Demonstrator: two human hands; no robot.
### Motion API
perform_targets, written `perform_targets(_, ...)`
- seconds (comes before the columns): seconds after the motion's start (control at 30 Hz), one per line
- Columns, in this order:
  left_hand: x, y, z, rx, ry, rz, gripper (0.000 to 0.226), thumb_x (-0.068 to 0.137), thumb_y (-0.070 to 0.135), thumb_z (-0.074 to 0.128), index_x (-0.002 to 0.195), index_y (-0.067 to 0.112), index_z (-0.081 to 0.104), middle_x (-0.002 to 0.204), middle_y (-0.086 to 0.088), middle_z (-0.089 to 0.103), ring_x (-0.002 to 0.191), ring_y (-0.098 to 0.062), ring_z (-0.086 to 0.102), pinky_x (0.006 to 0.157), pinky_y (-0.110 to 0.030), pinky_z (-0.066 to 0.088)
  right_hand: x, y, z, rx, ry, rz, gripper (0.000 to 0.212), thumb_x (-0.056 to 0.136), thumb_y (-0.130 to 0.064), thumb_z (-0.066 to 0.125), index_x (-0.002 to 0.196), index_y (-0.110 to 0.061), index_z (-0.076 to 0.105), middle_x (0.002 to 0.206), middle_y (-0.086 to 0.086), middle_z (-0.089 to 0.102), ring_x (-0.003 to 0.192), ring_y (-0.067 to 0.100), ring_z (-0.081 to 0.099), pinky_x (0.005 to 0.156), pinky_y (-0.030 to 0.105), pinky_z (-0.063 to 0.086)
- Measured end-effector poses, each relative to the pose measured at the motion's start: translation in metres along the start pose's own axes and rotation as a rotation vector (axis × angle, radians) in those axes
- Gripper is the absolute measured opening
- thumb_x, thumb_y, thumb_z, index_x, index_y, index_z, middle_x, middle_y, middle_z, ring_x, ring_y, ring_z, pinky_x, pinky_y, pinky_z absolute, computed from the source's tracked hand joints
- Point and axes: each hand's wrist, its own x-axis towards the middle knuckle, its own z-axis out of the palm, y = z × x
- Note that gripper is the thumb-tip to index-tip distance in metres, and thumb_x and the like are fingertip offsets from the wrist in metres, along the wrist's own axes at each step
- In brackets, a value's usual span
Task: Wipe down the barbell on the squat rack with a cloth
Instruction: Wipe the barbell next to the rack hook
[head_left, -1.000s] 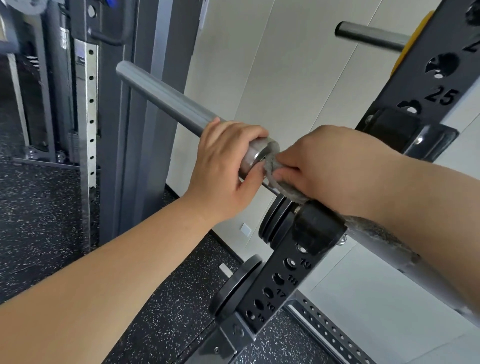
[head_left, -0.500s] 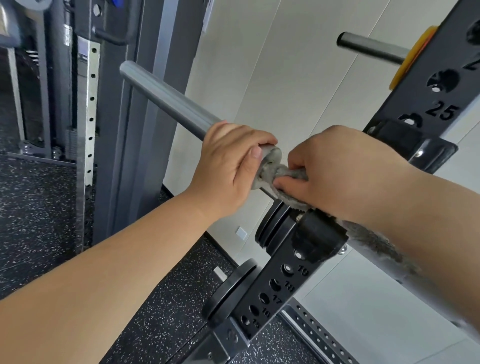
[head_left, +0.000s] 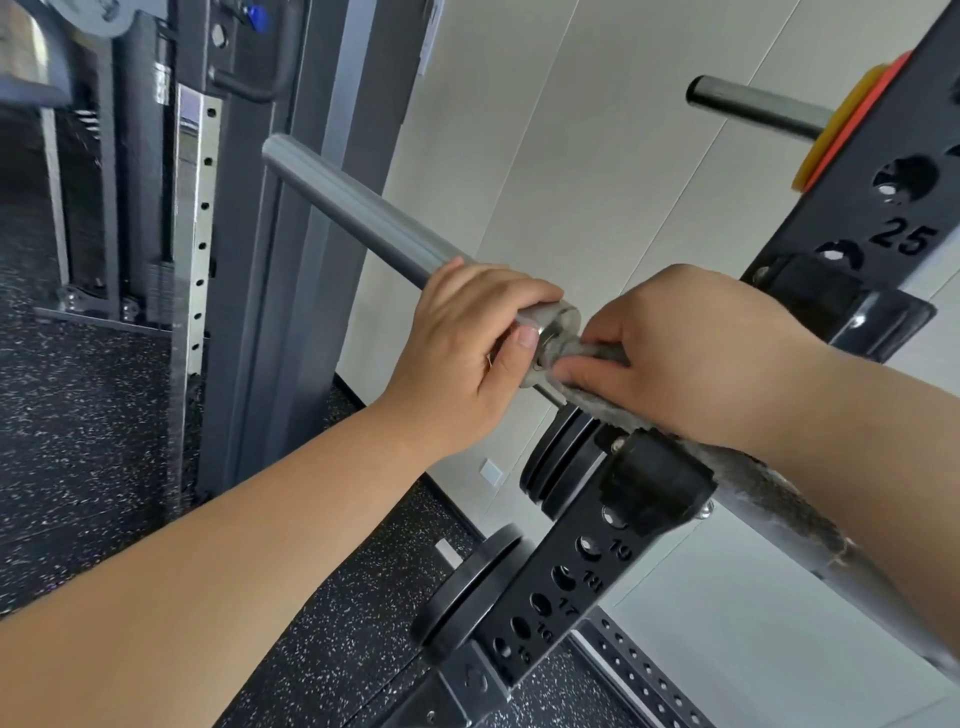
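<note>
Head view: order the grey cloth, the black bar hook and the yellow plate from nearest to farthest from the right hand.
1. grey cloth, pinched in the right hand against the barbell.
2. black bar hook, just below that wrist.
3. yellow plate, high at upper right.

— Your left forearm (head_left: 234, 571) is bare from the picture's edge to the wrist, and your right forearm (head_left: 883, 415) is the same.

— Your left hand (head_left: 467, 332) and right hand (head_left: 691, 353) are bare too. Your left thumbnail (head_left: 529, 339) is cut short and squarish.
</note>
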Motion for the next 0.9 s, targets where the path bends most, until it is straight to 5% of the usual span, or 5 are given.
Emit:
perform_targets(0.5, 0.012, 0.006, 0.003, -0.053, 0.026, -0.084, 0.031, 0.097, 0.024, 0.044, 0.11, 0.015, 0.071, 0.108, 0.01, 0.07, 0.106, -0.017, 0.057, 0.106, -0.04, 0.036, 0.003, -0.004, 0.002, -0.121, -0.079, -0.04, 0.041, 0.098, -0.057, 0.036, 0.074, -0.025, 0.045, 0.071, -0.003, 0.044, 0.077, 0.024, 0.053, 0.063, 0.031, 0.04)
perform_targets(0.63, 0.019, 0.009, 0.008, -0.016, 0.035, -0.111, 0.028, 0.098, 0.025, 0.045, 0.102, 0.02, 0.072, 0.1, 0.014, 0.072, 0.101, -0.014, 0.058, 0.102, -0.042, 0.036, -0.012, 0.008, -0.004, -0.167, -0.094, -0.044, 0.05, 0.097, -0.057, 0.033, 0.062, -0.023, 0.041, 0.068, -0.004, 0.047, 0.075, 0.023, 0.056, 0.064, 0.03, 0.044)
perform_targets(0.77, 0.02, 0.008, 0.008, -0.007, 0.047, -0.097, 0.03, 0.098, 0.025, 0.044, 0.101, 0.02, 0.073, 0.098, 0.014, 0.072, 0.099, -0.014, 0.058, 0.101, -0.041, 0.036, -0.012, 0.006, 0.001, -0.146, -0.068, -0.034, 0.04, 0.097, -0.05, 0.04, 0.071, -0.022, 0.051, 0.072, -0.002, 0.053, 0.073, 0.026, 0.058, 0.067, 0.034, 0.051)
perform_targets(0.9, 0.02, 0.006, 0.009, -0.005, 0.071, -0.074, 0.032, 0.097, 0.024, 0.042, 0.101, 0.018, 0.073, 0.096, 0.014, 0.072, 0.097, -0.017, 0.061, 0.099, -0.044, 0.038, -0.007, 0.008, 0.004, -0.079, -0.048, -0.101, 0.042, 0.097, -0.055, 0.039, 0.064, -0.028, 0.04, 0.064, -0.004, 0.045, 0.063, 0.014, 0.044, 0.067, 0.034, 0.05)
